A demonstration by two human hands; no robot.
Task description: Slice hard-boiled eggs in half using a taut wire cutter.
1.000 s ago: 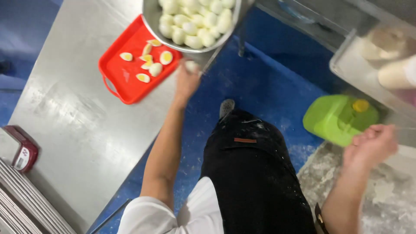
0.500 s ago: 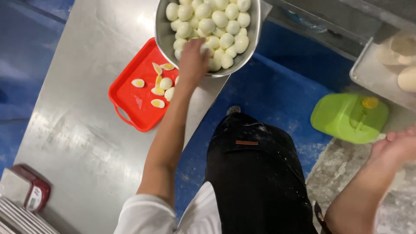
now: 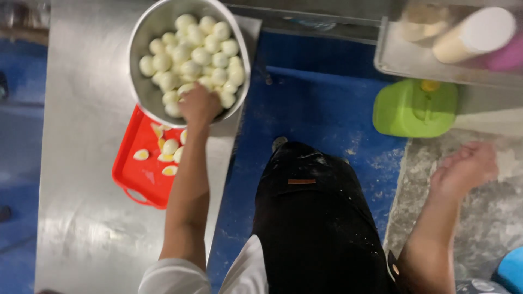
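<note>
A large metal bowl (image 3: 147,32) full of peeled boiled eggs (image 3: 201,54) stands on a steel table (image 3: 81,228). My left hand (image 3: 199,104) reaches into the near side of the bowl, fingers curled down among the eggs; whether it grips one is hidden. Just below the bowl lies a red tray (image 3: 133,174) with several halved eggs (image 3: 169,147) showing yellow yolk. My right hand (image 3: 466,169) hovers out to the right over a floury grey surface (image 3: 490,218), fingers loosely bent, holding nothing.
A green plastic container (image 3: 417,109) with a yellow cap sits on the blue floor (image 3: 316,103). A tray with a white cylinder (image 3: 474,32) is at the top right. My dark trousers (image 3: 316,218) fill the middle between table and floury surface.
My left hand has moved from the bowl's underside up and into the eggs. The view has shifted, bringing the bowl lower into the picture. My right hand stayed out to the right.
</note>
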